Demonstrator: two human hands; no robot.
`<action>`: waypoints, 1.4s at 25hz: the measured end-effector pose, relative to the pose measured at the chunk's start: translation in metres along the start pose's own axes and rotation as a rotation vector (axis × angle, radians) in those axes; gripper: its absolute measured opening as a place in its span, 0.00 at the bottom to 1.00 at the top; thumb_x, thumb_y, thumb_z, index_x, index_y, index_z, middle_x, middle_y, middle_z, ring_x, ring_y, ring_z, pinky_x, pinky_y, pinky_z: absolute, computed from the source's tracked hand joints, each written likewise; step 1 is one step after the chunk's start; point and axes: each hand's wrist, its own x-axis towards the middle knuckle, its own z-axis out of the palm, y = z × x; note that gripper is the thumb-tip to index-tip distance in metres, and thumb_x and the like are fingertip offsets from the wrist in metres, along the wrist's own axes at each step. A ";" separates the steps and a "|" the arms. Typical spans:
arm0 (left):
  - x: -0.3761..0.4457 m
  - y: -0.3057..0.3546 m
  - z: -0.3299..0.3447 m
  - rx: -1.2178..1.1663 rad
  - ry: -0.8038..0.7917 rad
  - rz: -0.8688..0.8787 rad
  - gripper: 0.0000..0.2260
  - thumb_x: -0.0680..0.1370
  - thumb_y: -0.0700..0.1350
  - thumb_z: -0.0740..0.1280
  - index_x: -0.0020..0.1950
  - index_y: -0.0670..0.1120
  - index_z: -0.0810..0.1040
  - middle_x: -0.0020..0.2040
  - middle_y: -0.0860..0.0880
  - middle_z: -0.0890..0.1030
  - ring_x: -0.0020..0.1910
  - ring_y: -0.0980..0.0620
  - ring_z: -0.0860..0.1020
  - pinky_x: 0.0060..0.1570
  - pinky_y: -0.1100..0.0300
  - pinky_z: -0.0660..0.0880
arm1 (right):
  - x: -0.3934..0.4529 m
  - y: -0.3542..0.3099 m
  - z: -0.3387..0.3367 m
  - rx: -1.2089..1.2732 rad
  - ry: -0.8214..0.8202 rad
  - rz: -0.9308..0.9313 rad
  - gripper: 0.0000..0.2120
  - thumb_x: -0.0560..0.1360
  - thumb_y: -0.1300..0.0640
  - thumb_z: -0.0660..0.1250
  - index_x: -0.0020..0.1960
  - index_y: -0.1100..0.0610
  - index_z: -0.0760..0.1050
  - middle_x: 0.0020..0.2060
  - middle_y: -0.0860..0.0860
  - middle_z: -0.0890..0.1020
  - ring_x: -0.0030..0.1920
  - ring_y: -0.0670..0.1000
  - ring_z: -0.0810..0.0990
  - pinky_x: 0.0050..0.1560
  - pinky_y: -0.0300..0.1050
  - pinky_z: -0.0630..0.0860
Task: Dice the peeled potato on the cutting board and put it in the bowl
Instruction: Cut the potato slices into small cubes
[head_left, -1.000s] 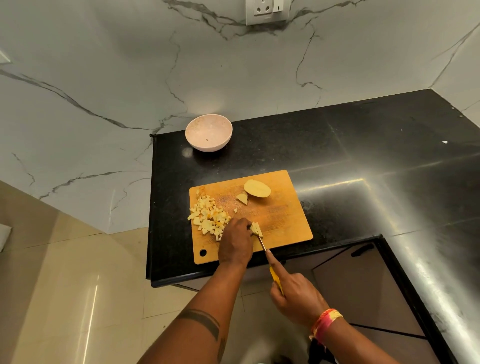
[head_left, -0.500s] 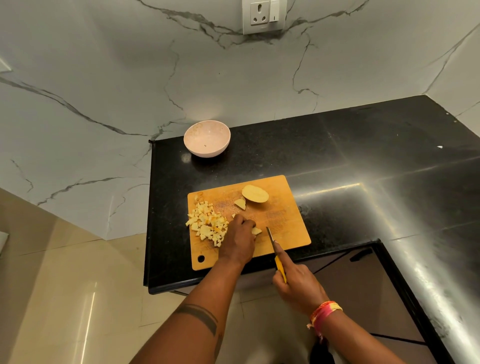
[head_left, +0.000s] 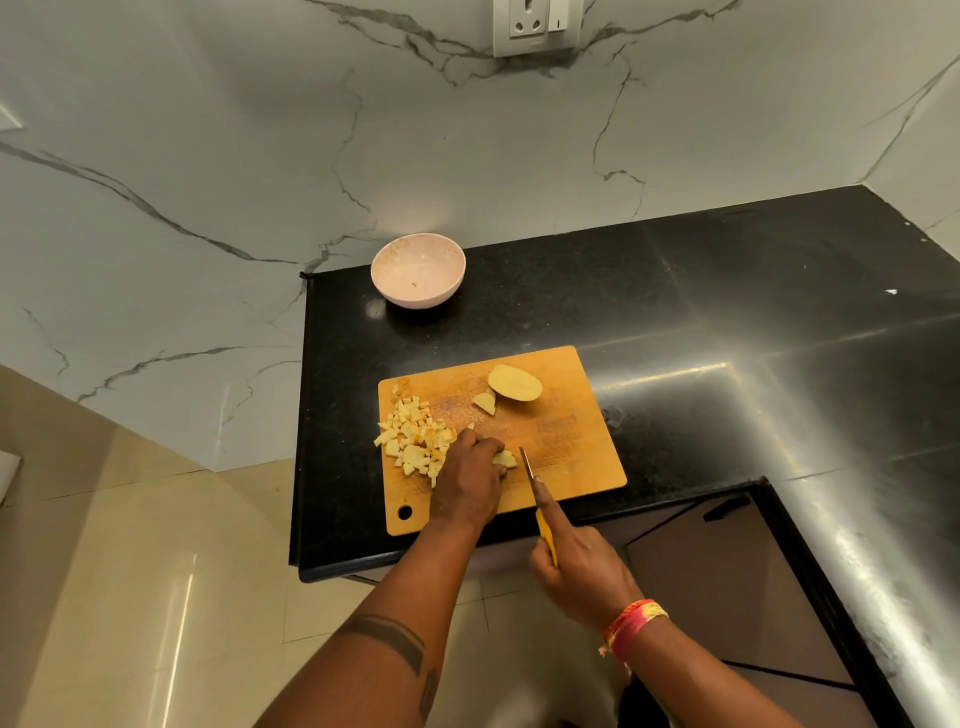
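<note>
Both forearms are bare, with no sleeves in view. The left forearm (head_left: 395, 618) bears a dark tattoo of 2 curved bands (head_left: 387, 640) across it. The right wrist wears a bundle of red, orange and pink thread bracelets (head_left: 632, 623), with loose ends hanging down.

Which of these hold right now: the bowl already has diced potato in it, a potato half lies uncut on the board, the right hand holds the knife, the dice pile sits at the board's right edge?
1. The bowl holds diced potato. False: it looks all but empty.
2. A potato half lies uncut at the far side of the cutting board. True.
3. The right hand holds the knife. True.
4. The diced pile sits at the board's right edge. False: it is at the left edge, beside the left hand, which holds a small potato piece.
</note>
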 end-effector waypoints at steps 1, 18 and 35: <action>0.000 0.000 0.000 -0.001 0.005 -0.003 0.15 0.80 0.44 0.68 0.67 0.48 0.78 0.60 0.50 0.72 0.60 0.50 0.74 0.58 0.53 0.76 | 0.001 -0.002 -0.001 -0.017 -0.006 -0.020 0.38 0.80 0.52 0.57 0.82 0.45 0.37 0.30 0.47 0.73 0.29 0.48 0.71 0.30 0.46 0.66; 0.000 0.005 -0.005 -0.010 0.007 -0.051 0.15 0.80 0.45 0.68 0.68 0.47 0.79 0.67 0.49 0.73 0.68 0.47 0.72 0.65 0.56 0.72 | -0.023 0.014 0.012 -0.048 -0.117 -0.033 0.41 0.79 0.50 0.55 0.78 0.38 0.28 0.32 0.50 0.78 0.30 0.51 0.76 0.33 0.52 0.73; -0.005 0.004 -0.005 -0.049 0.066 -0.074 0.12 0.80 0.44 0.69 0.62 0.46 0.81 0.61 0.49 0.76 0.58 0.50 0.76 0.57 0.58 0.76 | -0.018 0.005 0.009 -0.057 -0.126 -0.047 0.40 0.79 0.51 0.56 0.80 0.40 0.32 0.31 0.49 0.77 0.30 0.50 0.75 0.33 0.52 0.74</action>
